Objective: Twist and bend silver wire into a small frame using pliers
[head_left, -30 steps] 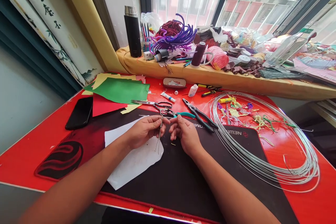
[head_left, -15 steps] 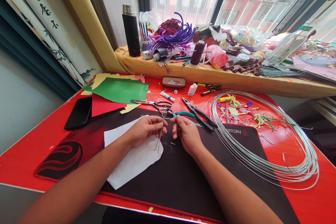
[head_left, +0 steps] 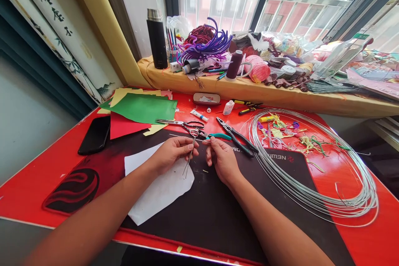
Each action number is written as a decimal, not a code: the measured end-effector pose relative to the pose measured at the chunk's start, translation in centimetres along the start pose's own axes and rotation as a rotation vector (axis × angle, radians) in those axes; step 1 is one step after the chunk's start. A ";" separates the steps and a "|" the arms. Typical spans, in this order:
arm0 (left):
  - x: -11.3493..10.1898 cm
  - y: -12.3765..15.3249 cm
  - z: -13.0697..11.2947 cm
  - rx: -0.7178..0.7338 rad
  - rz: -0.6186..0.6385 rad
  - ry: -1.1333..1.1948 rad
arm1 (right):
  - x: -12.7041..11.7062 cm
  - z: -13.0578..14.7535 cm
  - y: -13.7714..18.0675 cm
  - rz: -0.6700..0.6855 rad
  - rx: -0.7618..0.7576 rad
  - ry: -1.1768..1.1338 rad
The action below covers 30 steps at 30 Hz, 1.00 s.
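Observation:
My left hand (head_left: 173, 153) is closed in a pinch on a small bundle of thin wire pieces (head_left: 188, 162) whose ends hang down over a white paper sheet (head_left: 156, 189). My right hand (head_left: 222, 158) is closed beside it, its fingertips pinching the top of the same wire pieces. Both hands hover over the black desk mat (head_left: 215, 212). Just beyond them lie scissors (head_left: 183, 124), teal-handled pliers (head_left: 215, 135) and black-handled pliers (head_left: 237, 135).
A big coil of silver wire (head_left: 311, 166) lies at right around coloured scraps. Green, red and yellow paper sheets (head_left: 140, 110) and a black phone (head_left: 95, 134) lie at left. The window ledge holds a black flask (head_left: 156, 37), thread spools and craft clutter.
Both hands stay pinched on the wire pieces; the right fingers have shifted slightly along them. The view has moved a little.

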<state>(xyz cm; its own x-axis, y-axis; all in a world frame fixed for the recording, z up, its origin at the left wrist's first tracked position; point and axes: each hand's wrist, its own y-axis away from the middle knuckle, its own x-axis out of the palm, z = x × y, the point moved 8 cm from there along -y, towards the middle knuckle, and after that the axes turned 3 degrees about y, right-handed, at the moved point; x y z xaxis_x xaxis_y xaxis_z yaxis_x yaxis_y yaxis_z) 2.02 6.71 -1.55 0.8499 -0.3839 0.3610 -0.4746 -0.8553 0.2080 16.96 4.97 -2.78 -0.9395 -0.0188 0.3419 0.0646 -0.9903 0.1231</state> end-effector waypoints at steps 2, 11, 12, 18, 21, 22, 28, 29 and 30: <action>-0.1 0.0 -0.1 0.017 -0.022 0.009 | 0.0 0.0 0.0 -0.001 0.013 -0.032; -0.2 0.2 -0.3 0.012 -0.045 0.075 | 0.1 -0.1 0.1 0.019 0.026 0.003; -0.4 0.2 -0.3 0.017 -0.058 0.088 | 0.3 -0.1 0.1 0.038 0.021 0.034; -1.2 0.2 -0.6 0.060 -0.128 0.115 | 2.3 0.0 1.0 0.191 -0.029 0.331; -1.3 0.1 -0.5 0.065 -0.130 0.110 | 3.0 0.0 1.5 0.225 -0.053 0.428; -1.3 0.1 -0.5 0.064 -0.129 0.114 | 3.1 0.1 1.5 0.228 -0.062 0.448; -0.9 0.2 -0.5 0.043 -0.101 0.134 | 2.8 0.2 1.6 0.229 -0.079 0.528; -1.0 0.2 -0.6 0.040 -0.088 0.130 | 2.7 0.2 1.5 0.230 -0.076 0.524; -1.0 0.1 -0.7 0.033 -0.070 0.124 | 2.7 0.2 1.5 0.232 -0.073 0.514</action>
<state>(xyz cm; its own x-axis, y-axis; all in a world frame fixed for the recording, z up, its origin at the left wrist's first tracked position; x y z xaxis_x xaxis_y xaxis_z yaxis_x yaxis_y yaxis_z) 0.92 7.24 -1.28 0.8447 -0.2790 0.4567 -0.4060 -0.8901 0.2071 14.62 3.50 -1.49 -0.9477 -0.2833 -0.1472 0.2823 -0.9589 0.0283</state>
